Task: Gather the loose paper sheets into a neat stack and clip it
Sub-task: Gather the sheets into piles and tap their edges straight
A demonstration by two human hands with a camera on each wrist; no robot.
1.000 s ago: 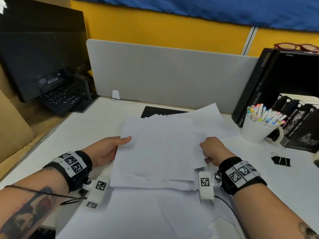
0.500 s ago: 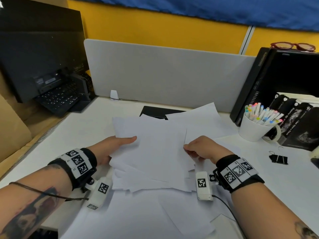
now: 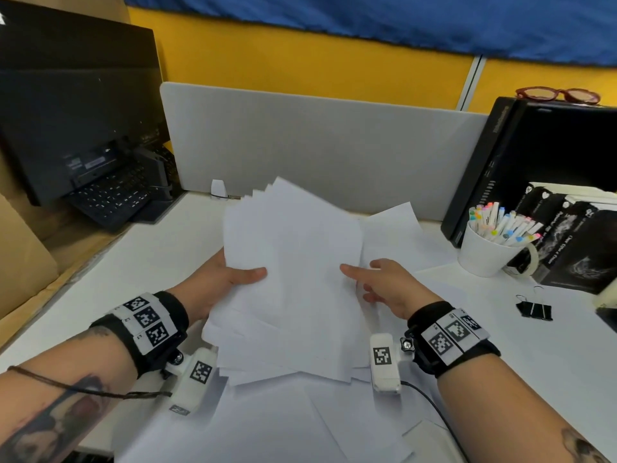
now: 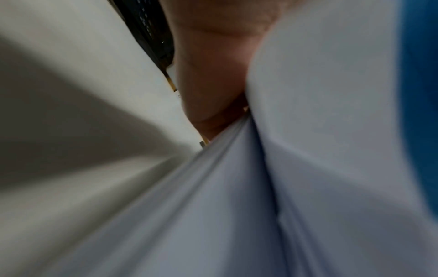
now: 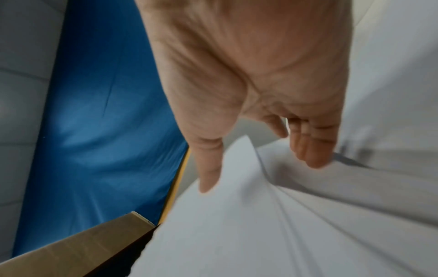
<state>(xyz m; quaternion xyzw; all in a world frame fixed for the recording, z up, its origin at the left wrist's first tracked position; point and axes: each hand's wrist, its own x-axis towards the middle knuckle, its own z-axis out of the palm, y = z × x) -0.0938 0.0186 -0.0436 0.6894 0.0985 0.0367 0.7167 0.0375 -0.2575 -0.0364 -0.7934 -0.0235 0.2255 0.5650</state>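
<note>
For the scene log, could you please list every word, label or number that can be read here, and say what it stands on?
No text can be read with certainty.
Black box: pale lettering on its spine, too small to read.
Black cartons: white print, blurred.
Wrist bands: black-and-white square codes, no words.
Keyboard: key marks too small.
Paper sheets: blank.
Marker cup: no print visible.

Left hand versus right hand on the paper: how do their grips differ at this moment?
The left hand grips the lifted paper sheets at their left edge, thumb curled over the top; the right hand has straight fingers, thumb touching the sheets' right side. The left hand's fingers are hidden under the paper; the right hand's are spread and visible. Both wear black wristbands with markers.
</note>
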